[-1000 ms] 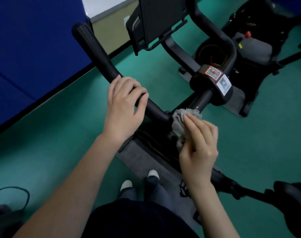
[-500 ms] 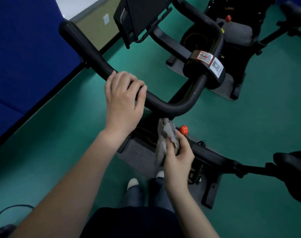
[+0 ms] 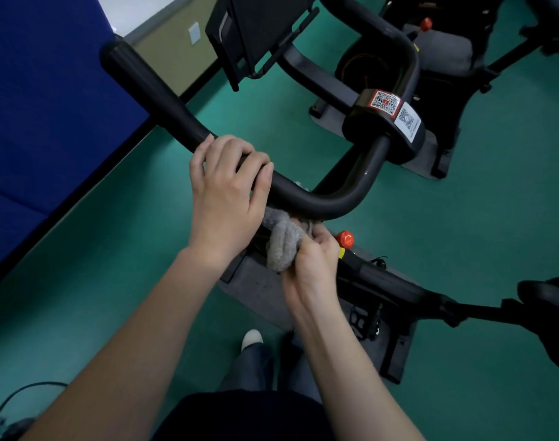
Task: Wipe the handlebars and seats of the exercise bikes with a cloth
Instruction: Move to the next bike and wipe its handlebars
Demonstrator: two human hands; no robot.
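The left hand (image 3: 227, 192) grips the black handlebar (image 3: 163, 97) and the right hand (image 3: 313, 268) holds the gray cloth (image 3: 281, 246) bunched just under the bend, so I think the bar is being wiped and the cloth must rub along it next.

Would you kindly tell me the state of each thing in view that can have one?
Left hand: grips the handlebar from above.
Right hand: holds the cloth just below the bar's bend.
Cloth: bunched up; whether it touches the bar is unclear.
Seat: untouched, partly out of frame.
Red knob: untouched.
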